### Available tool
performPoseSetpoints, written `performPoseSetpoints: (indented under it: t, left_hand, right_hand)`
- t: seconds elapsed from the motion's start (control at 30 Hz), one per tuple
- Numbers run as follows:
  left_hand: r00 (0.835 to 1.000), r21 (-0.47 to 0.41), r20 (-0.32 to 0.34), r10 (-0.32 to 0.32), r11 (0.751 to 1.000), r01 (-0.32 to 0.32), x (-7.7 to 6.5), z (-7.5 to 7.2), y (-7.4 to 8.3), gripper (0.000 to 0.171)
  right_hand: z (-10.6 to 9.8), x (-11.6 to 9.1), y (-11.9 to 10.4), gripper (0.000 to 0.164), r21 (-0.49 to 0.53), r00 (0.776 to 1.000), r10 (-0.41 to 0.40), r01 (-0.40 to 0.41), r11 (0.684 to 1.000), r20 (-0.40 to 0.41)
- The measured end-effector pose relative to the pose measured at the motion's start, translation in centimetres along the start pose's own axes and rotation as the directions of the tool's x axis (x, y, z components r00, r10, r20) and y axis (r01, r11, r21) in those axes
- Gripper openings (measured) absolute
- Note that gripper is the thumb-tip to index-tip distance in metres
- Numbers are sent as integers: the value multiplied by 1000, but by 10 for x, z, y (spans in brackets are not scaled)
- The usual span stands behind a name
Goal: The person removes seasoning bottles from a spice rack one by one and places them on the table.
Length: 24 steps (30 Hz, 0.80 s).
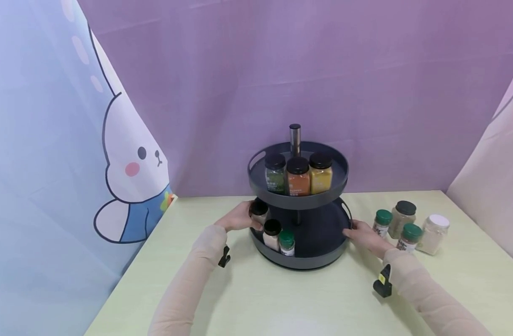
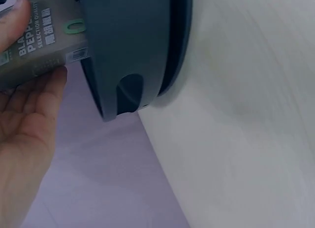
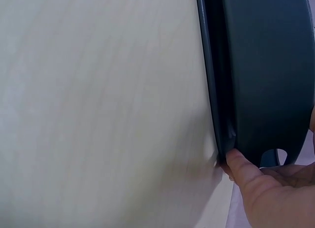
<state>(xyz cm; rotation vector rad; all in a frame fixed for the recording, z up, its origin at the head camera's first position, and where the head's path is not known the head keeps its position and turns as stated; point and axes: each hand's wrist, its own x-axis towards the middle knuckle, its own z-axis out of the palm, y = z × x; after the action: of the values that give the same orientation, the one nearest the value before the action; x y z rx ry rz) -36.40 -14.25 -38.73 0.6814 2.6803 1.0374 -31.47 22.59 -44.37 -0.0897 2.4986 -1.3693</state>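
A dark two-tier round rack [image 1: 305, 262] stands on the table. My left hand [image 1: 239, 217] grips a black pepper jar [image 1: 259, 212] at the left edge of the lower tier. In the left wrist view, the thumb lies on one side of that jar [image 2: 44, 38] and the fingers pass under the other, its base at the tray wall. Beside it on the lower tier are a black-lidded jar [image 1: 271, 240] and a small green-capped bottle [image 1: 287, 243]. My right hand [image 1: 367, 237] holds the lower tier's right rim, thumb low against the outer wall [image 3: 270, 80].
On the upper tier are black-lidded jars of green [image 1: 275, 179], orange [image 1: 298, 182] and yellow spice [image 1: 321, 177]. Right of the rack stand two green-capped bottles [image 1: 382, 221], a black-lidded jar [image 1: 402, 219] and a white-lidded jar [image 1: 433, 235]. A purple cloth [image 1: 365, 93] hangs behind.
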Motion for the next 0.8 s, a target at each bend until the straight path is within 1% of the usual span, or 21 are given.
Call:
performPoseSetpoints:
  t: [0.17,0.33,0.4,0.47,0.63,0.8]
  left_hand:
    - [1000,-65,-24,-2,998,0,-4,-8,3,65]
    - [999,-87,-41,-26,996,22,-10,-17,4,75]
    - [998,-87,-53,-36,996,32,-12,-21,3,74]
    - [996,-90,-73,-42,995,36,-15,-25,0,70]
    - [991,-111,-119,-60,993,47,-23,-37,-7,57]
    - [985,-109,-158,-71,993,54,-34,-50,-16,56]
  right_hand:
    - [0,0,-1,65,-8,1000,-7,7,1000,-5]
    - [1,0,0,65,-12,1000,1,-1,1000,-9]
    - [0,0,-1,66,-12,1000,8,-8,1000,-7]
    - [0,0,-1,66,-12,1000,10,-10,1000,-5]
    - [-1,-1,-1,67,-12,1000,-19,19,1000,0]
    - [1,-1,-1,66,-16,1000,-26,26,1000,-5]
